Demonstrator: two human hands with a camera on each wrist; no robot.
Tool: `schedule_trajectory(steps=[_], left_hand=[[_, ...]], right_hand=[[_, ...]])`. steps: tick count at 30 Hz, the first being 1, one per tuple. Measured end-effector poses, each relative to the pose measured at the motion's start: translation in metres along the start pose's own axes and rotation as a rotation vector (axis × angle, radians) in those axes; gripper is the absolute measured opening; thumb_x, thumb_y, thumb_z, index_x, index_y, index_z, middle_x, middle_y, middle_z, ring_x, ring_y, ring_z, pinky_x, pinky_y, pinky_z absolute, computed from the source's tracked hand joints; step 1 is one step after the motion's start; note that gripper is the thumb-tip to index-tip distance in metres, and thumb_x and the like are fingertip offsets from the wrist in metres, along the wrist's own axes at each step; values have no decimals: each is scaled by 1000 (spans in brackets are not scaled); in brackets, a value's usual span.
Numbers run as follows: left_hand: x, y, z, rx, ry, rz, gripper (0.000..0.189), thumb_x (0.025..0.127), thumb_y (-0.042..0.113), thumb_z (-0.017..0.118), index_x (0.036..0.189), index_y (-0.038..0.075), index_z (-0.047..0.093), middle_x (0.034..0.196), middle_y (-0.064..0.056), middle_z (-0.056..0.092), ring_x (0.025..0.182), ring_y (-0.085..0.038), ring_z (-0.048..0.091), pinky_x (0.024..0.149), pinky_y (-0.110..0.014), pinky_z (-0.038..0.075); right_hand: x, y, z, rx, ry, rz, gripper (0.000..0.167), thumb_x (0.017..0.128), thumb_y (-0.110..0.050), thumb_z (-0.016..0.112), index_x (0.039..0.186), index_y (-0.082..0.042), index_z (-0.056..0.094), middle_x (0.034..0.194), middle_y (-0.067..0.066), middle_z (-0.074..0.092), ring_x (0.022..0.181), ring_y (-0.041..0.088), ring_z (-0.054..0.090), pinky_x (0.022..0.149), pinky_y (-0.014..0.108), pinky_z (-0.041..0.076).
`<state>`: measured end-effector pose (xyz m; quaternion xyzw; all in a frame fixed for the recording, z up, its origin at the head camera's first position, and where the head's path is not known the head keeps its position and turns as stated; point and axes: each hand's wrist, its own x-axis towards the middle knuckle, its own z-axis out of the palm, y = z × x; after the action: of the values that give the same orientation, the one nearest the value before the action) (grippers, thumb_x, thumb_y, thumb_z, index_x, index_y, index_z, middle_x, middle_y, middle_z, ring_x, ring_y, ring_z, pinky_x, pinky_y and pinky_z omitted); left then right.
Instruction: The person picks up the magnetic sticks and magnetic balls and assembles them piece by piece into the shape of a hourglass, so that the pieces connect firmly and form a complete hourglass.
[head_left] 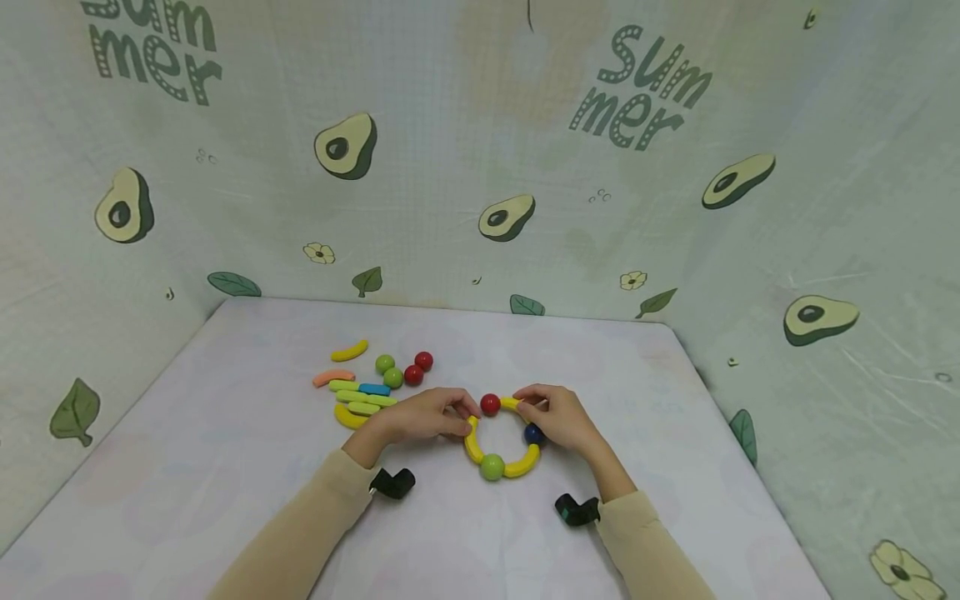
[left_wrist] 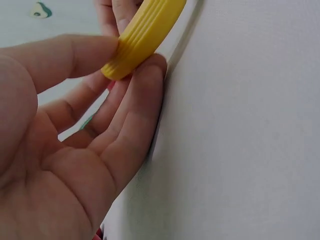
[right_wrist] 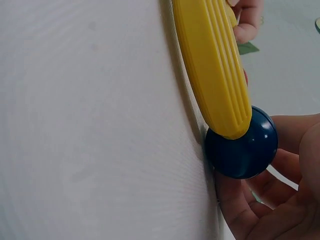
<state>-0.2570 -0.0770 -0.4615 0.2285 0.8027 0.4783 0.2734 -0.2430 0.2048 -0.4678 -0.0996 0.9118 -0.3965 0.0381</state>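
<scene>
A ring of magnetic-looking balls and curved sticks lies on the table, with a red ball (head_left: 491, 405), a dark blue ball (right_wrist: 242, 144), a green ball (head_left: 492, 467) and three yellow curved sticks. My left hand (head_left: 435, 413) pinches the upper end of the left yellow curved stick (left_wrist: 145, 37) between thumb and fingers, next to the red ball. My right hand (head_left: 558, 417) holds the upper right yellow curved stick (head_left: 509, 403), its palm side close by the blue ball. The lower right yellow curved stick (right_wrist: 215, 70) touches the blue ball.
Left of the ring lie loose pieces: two red balls (head_left: 418, 368), two green balls (head_left: 388, 372), a blue stick (head_left: 374, 389), an orange curved stick (head_left: 333, 377), several light green sticks (head_left: 363, 397) and yellow curved sticks (head_left: 349, 351). A printed curtain (head_left: 435, 208) stands behind the table.
</scene>
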Motion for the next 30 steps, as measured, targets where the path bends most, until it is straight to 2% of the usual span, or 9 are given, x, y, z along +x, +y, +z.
schedule_trajectory(steps=[6, 9, 17, 30], left_hand=[[1, 5, 3, 0, 119, -44, 20, 101, 17, 72, 121, 15, 68, 112, -3, 69, 99, -20, 65, 90, -33, 57], [0, 8, 4, 0, 158, -53, 21, 100, 16, 72, 121, 13, 68, 113, -3, 69, 98, -20, 66, 88, -32, 58], [3, 10, 8, 19, 206, -90, 31, 93, 20, 82, 120, 14, 68, 109, -1, 70, 101, -20, 65, 92, -34, 58], [5, 9, 13, 28, 284, -99, 25, 94, 19, 80, 117, 13, 71, 104, -1, 70, 95, -18, 65, 84, -30, 59]], right_hand=[[-1, -2, 0, -5, -1, 4, 17, 101, -19, 74, 117, -17, 79, 103, -3, 75, 85, 14, 65, 77, 30, 58], [-1, -3, 0, -7, -1, -1, 18, 101, -18, 75, 118, -17, 78, 102, -3, 75, 86, 14, 65, 79, 31, 59], [-2, -3, 0, -14, 6, -4, 19, 101, -18, 75, 119, -16, 78, 102, -3, 75, 86, 13, 66, 80, 33, 60], [-1, -3, 2, -15, 2, 3, 18, 100, -19, 75, 117, -18, 79, 101, -2, 75, 85, 14, 66, 79, 32, 58]])
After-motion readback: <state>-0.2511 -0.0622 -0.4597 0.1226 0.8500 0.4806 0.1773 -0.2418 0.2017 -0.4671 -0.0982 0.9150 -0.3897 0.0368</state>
